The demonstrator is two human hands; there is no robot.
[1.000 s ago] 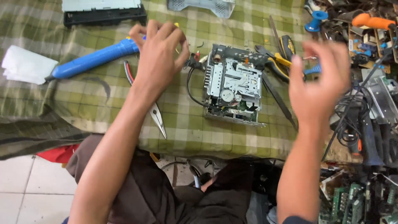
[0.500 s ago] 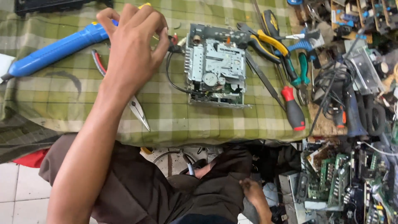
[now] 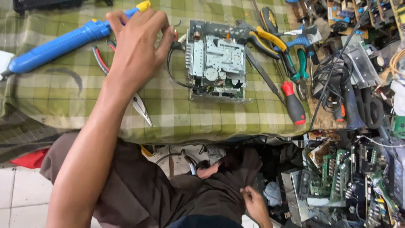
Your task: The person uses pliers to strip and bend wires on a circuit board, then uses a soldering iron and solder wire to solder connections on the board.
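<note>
Reaching left hand [image 3: 137, 46] (over blue desoldering pump [image 3: 63, 42])

You sit at a table under a green checked cloth [image 3: 63, 101], white floor tiles [image 3: 17, 198] below you.

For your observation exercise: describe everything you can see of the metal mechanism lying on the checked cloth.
The metal mechanism is a boxy, silver-grey open chassis lying flat near the front edge of the green checked cloth. Its top shows stamped plates, a round white wheel and small parts. Black wires loop from its left side toward the left hand. A red-handled screwdriver lies along its right side.
</note>
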